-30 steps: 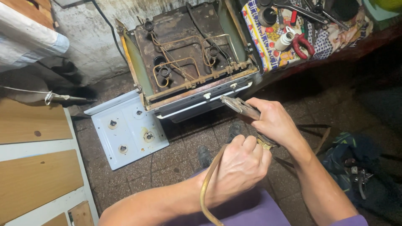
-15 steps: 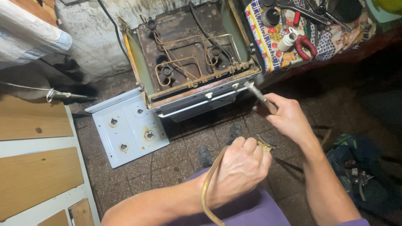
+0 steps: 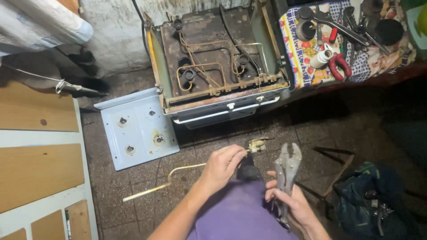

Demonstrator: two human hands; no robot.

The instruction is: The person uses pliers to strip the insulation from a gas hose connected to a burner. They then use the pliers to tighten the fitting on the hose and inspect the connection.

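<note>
We are over a grimy tiled floor (image 3: 133, 186), an opened stove (image 3: 213, 66) at the far side, its white top panel (image 3: 138, 129) lying to the left. Our left hand (image 3: 222, 166) pinches a small brass valve (image 3: 257, 144) on a thin bent tube (image 3: 164, 180), near centre. Our right hand (image 3: 289, 200) is closed around locking pliers (image 3: 285, 171), whose jaws look slightly parted. The tube seems light and easily kinked; best held at the valve body.
</note>
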